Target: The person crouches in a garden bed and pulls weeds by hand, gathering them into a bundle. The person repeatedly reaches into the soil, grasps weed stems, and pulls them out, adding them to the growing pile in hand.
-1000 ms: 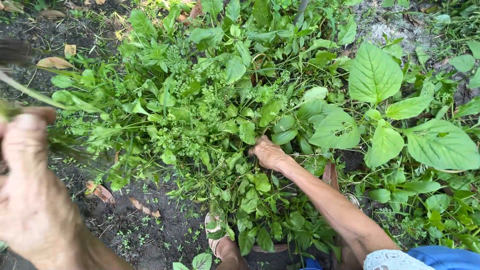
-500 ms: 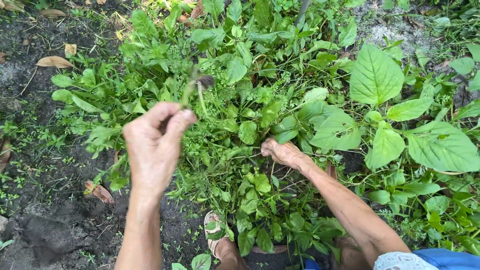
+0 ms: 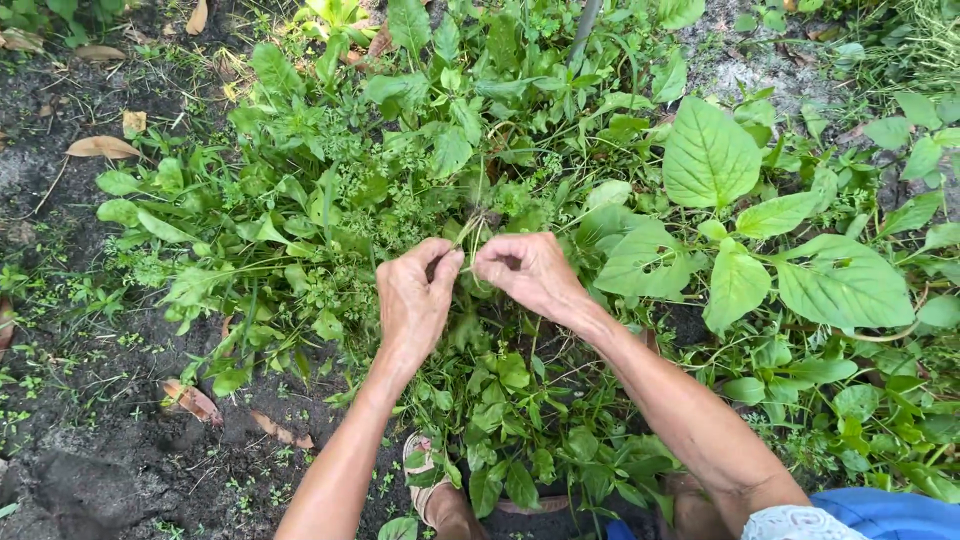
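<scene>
My left hand (image 3: 415,300) and my right hand (image 3: 530,272) meet over the middle of a dense patch of green weeds (image 3: 330,200). The fingertips of both hands pinch a thin green stem with a small brownish tuft (image 3: 478,224) that sticks up between them. My two thumbs almost touch. Both forearms reach forward from the bottom of the view, and the leaves hide the ground under my hands.
Big broad-leaved plants (image 3: 710,155) grow to the right. Dark bare soil (image 3: 90,400) with dry fallen leaves (image 3: 98,146) lies to the left. My sandalled foot (image 3: 435,490) shows at the bottom among leaves, with blue cloth (image 3: 880,512) at the lower right corner.
My left hand came in from the far left with the pulled stem to the patch's middle. My right hand rose out of the leaves to meet it and pinch the same stem.
</scene>
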